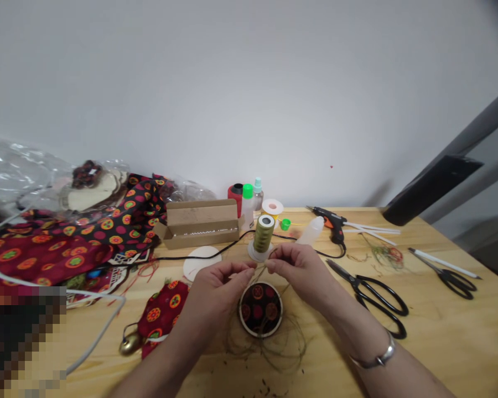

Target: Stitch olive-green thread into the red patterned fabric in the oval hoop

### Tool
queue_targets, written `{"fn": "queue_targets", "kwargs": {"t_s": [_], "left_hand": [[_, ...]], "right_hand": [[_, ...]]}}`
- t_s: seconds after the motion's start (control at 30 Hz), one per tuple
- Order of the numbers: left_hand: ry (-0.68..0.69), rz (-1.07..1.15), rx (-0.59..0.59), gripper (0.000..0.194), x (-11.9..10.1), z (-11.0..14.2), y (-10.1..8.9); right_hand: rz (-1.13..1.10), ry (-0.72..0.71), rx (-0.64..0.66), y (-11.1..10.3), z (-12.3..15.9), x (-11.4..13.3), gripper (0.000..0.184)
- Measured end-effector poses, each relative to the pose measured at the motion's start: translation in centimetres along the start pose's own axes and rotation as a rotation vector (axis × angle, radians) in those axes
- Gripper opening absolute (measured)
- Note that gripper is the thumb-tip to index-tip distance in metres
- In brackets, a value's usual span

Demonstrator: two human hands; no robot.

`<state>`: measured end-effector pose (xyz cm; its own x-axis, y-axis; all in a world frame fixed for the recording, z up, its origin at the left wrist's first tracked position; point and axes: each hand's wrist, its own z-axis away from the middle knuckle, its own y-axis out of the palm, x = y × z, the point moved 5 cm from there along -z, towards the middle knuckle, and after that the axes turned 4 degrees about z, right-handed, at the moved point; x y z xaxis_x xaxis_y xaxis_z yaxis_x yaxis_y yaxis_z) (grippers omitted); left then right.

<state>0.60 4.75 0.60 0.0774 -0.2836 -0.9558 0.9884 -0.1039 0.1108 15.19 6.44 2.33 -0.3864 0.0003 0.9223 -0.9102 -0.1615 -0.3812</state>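
Note:
My left hand (228, 284) and my right hand (292, 271) come close together, fingertips pinched on thin olive thread (263, 270). Just below them on the table lies a round disc covered in dark patterned fabric (260, 309) with a pale rim. Loose loops of thread (292, 345) spread around and under the disc. Behind my fingers an olive thread spool (264, 235) stands upright on a white base. A red patterned fabric piece (161, 309) and a brass bell (130, 342) lie left of my left forearm. On my right wrist is a silver bracelet (375, 356).
Black-handled scissors (382, 296) lie to the right, smaller scissors (456, 281) and a white pencil (446, 263) beyond. A glue gun (332, 221), bottles (248, 204) and an open cardboard box (203, 224) stand along the back. Patterned fabric (78, 237) heaps at left; a black cable (191, 257) crosses the table.

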Motion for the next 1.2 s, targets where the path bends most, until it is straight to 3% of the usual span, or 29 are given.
{"fn": "queue_targets", "kwargs": {"t_s": [0.23, 0.57, 0.83, 1.2], "left_hand": [[0.075, -0.146, -0.032, 0.016, -0.4, 0.0, -0.4], [0.162, -0.295, 0.147, 0.022, 0.6, 0.5, 0.9], [0.413, -0.658, 0.262, 0.029, 0.9, 1.2, 2.1], [0.576, -1.002, 0.163, 0.025, 0.3, 1.2, 2.1]], "right_hand": [[-0.018, -0.025, -0.043, -0.3, -0.1, 0.1, 0.01], [-0.036, 0.015, -0.054, -0.4, 0.0, 0.2, 0.016], [-0.211, 0.09, 0.014, 0.1, 0.1, -0.4, 0.013], [-0.367, 0.093, 0.071, 1.0, 0.1, -0.5, 0.013]]}}
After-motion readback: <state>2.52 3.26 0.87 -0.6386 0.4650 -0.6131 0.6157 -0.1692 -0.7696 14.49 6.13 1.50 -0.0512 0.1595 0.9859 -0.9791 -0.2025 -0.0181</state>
